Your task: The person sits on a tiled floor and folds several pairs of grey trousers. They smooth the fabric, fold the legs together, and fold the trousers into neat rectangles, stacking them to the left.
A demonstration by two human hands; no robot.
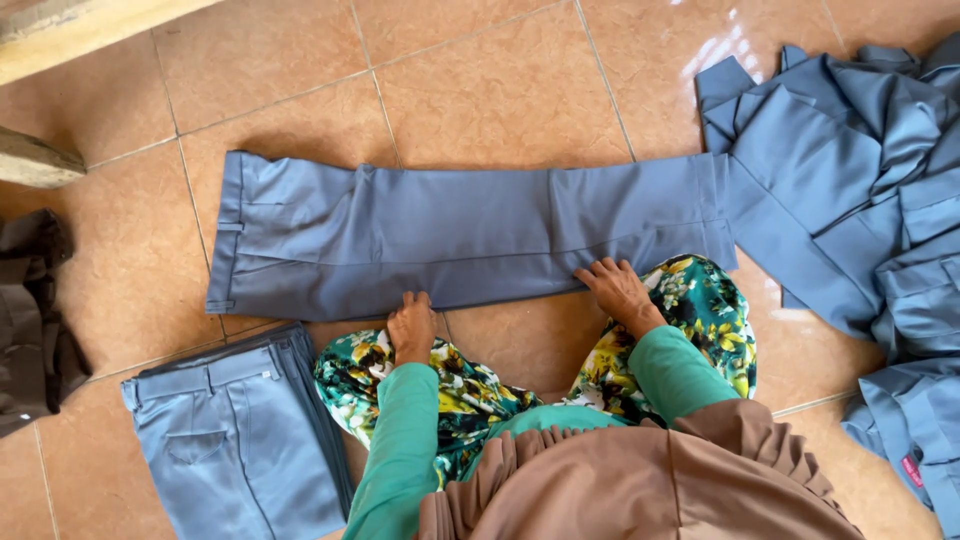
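While both hands rest at its near edge, the grey-blue pair of trousers [470,235] lies flat across the middle of the frame on the orange floor tiles [480,80], waistband toward the left and leg hems toward the right, the two legs laid one over the other.

The left hand [411,328] sits at the lower edge of the trousers near the centre, fingers curled down with the tips touching the fabric; it grips nothing that I can see. The right hand [617,288] lies flat and spread on the lower edge further right, palm down, pressing rather than holding.

Judging by how smoothly it lies and the soft crease lines, the cloth looks light, limp and a little slick, so it would likely sag and slide if lifted from one point. The firmer places to take hold seem to be the waistband at the left and the stitched hems at the right, or the long lower edge with both hands apart.

At lower left lies a folded pair of trousers [235,440] in the same colour, at the right edge a loose pile of grey-blue garments [860,180], and at the far left a dark brown cloth [35,320].
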